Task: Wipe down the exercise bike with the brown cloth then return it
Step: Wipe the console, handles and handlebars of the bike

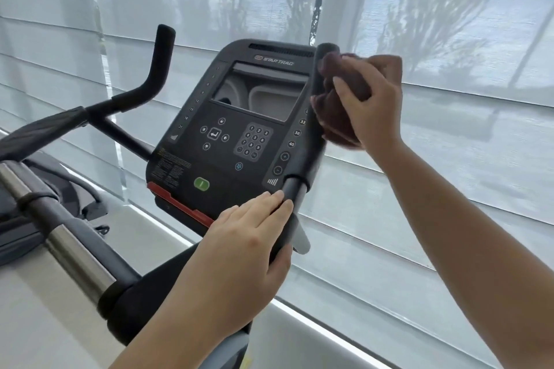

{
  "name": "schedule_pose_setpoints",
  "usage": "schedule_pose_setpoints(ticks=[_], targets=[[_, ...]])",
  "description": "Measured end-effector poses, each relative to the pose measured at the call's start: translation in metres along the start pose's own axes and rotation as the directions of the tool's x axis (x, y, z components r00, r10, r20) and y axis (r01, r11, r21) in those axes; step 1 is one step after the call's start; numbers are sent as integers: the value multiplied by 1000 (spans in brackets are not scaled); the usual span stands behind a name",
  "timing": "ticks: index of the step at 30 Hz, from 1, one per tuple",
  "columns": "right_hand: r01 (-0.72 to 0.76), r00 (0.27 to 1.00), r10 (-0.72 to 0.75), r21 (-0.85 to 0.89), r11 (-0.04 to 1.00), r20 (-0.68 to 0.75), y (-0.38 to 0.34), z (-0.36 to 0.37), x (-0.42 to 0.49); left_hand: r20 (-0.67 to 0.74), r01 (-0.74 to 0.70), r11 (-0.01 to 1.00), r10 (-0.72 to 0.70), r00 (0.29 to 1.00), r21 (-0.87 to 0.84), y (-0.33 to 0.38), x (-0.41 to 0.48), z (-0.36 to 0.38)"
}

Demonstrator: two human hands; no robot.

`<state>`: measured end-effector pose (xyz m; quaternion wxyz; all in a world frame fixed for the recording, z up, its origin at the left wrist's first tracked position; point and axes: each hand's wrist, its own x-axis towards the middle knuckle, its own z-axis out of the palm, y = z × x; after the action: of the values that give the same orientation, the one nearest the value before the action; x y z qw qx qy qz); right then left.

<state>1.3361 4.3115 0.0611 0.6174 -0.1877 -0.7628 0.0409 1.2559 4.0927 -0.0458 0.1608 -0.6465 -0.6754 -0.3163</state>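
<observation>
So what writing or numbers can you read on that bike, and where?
"STAR TRAC": top of the console.
"1" to "9" and "0": keypad.
"33", "36", "40": right-edge buttons.
Left-edge numbers and fine print: too blurred to read.

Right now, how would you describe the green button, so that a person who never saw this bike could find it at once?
Start at the exercise bike and find its black console with the screen. Go down past the number keypad toward the lower edge, just above the red strip. There sits the green button, the only green key on the panel.
</observation>
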Motion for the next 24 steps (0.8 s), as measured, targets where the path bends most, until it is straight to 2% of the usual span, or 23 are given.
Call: schedule_pose_setpoints(ticks=[2,5,9,11,13,16,19,24], targets=[[-58,998,58,27,998,-33,4,9,13,-6,3,1000,-3,1000,-5,0,-1,0],[-122,993,122,100,988,2,11,20,-18,-1,6,1000,-6,1000,-15,0,0,-1],[-97,994,90,110,989,66,17,17,-81,9,20,1000,-20,1000,-20,2,0,-1],[-121,987,107,117,986,123,18,9,-86,16,28,999,-27,1000,-30,3,0,-2],[-76,981,60,83,994,183,18,1,-74,26,36,998,-35,999,-47,3,0,-3],[-29,996,22,80,996,90,16,-2,-34,39,54,994,-50,998,-94,3,0,-4],[-64,997,69,131,989,-41,11,14,0,32,71,989,-67,997,-127,1,0,-5],[-196,980,200,134,971,-17,7,26,-36,94,33,990,-20,995,-136,-4,-3,-3]])
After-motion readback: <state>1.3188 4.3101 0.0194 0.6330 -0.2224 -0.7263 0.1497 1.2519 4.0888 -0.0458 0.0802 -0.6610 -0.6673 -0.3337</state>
